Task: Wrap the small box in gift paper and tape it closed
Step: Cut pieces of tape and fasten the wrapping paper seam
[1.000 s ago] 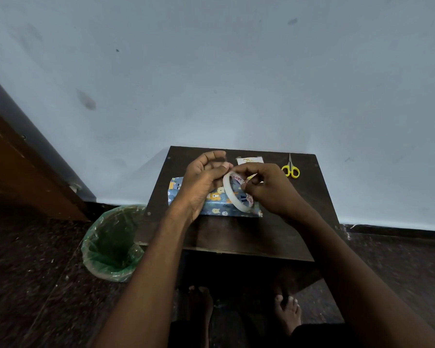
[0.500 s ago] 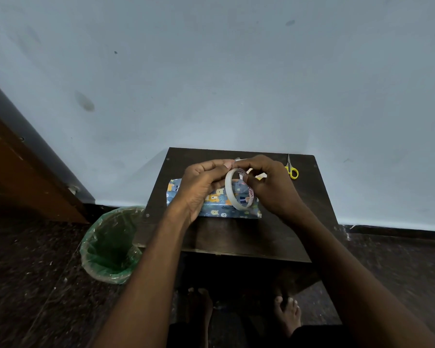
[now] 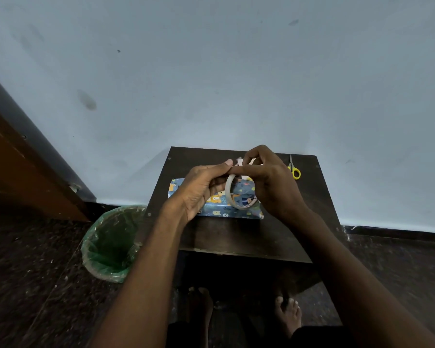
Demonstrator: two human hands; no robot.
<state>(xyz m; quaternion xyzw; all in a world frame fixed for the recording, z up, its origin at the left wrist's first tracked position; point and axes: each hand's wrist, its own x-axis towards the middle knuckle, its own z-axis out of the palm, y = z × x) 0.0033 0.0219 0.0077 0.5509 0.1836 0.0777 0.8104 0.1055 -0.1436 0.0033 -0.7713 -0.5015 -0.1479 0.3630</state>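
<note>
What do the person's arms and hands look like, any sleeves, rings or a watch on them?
Both forearms are bare as far as the frame shows: no sleeves, no gloves. The left hand and right hand show no ring, and neither wrist shows a watch or band. The fingers carry short nails, with no marking visible in the dim light.
</note>
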